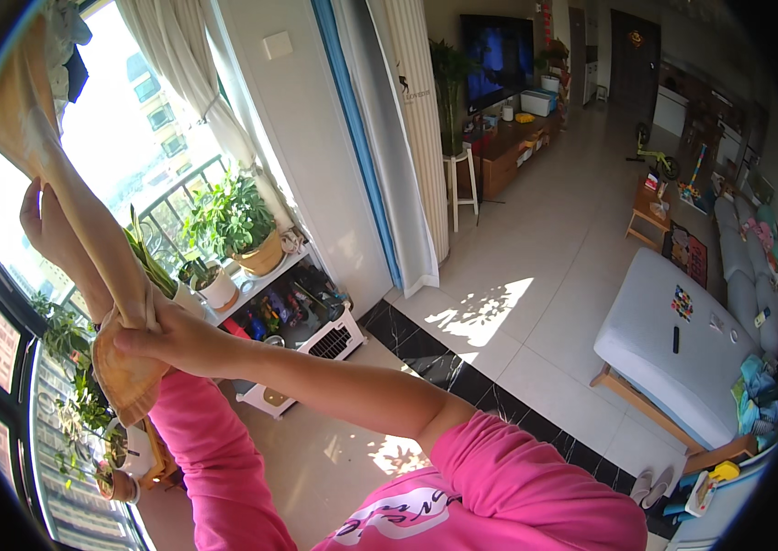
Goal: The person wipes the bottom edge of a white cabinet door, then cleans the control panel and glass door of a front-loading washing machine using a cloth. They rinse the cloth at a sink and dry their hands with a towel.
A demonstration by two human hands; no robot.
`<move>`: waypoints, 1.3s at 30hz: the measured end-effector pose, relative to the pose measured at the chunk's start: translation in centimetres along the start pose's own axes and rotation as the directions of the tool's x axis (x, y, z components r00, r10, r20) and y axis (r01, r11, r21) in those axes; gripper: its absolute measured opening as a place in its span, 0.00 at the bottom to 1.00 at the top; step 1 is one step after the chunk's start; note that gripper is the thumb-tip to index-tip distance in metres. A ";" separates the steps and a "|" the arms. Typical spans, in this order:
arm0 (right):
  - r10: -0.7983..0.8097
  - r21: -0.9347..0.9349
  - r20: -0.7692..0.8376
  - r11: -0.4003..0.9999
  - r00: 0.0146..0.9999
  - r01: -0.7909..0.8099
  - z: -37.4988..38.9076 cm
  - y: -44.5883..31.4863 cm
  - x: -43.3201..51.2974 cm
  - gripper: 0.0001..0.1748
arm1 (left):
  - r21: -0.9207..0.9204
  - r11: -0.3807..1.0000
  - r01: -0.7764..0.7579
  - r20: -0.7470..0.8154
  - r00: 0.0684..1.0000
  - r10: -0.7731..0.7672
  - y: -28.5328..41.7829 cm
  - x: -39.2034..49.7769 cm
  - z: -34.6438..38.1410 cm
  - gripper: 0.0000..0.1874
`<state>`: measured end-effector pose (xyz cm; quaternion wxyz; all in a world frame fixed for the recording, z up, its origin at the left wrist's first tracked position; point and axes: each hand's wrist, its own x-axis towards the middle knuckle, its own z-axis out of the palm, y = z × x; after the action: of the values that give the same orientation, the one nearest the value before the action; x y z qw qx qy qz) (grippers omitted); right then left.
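A long tan cloth garment stretches from the upper left down to a flared, ribbed, orange-tan end. My right hand is closed around its narrow part just above that end, thumb lying on the cloth. Behind the garment, further up, is my left hand. Its fingers curl beside the cloth, but the palm is hidden, so its grip cannot be made out. Both arms wear pink sleeves, the right one pushed up past the elbow. Grey and dark cloth hangs next to the garment's upper part, before the bright window.
A low shelf beneath the window bears potted plants. A white pet carrier stands beside it. More plants grow at lower left. Beyond the curtain are a television, a wooden bench and a padded grey seat.
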<state>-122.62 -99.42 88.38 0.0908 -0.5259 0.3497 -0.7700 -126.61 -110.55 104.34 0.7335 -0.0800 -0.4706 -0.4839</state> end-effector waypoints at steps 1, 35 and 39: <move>0.006 0.038 0.018 0.999 1.000 -0.007 -0.1 -0.2 0.0 0.27 | -0.025 1.000 -0.001 -0.020 1.000 0.001 -0.1 0.1 -0.4 0.14; -0.424 -0.553 -0.304 0.808 0.853 0.205 0.5 -2.9 2.7 0.27 | -0.649 0.504 0.571 0.318 0.805 -0.501 -1.3 -1.3 -2.7 0.14; 0.028 -0.173 -0.288 0.982 0.957 -0.081 0.0 -5.3 3.6 0.26 | -0.707 0.570 0.420 0.369 0.905 -0.210 -1.7 -1.6 -3.9 0.11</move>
<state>-122.98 -97.29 94.42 0.0121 -0.4060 0.4427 -0.7994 -125.70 -112.71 100.40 0.4647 -0.3588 -0.3101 -0.7478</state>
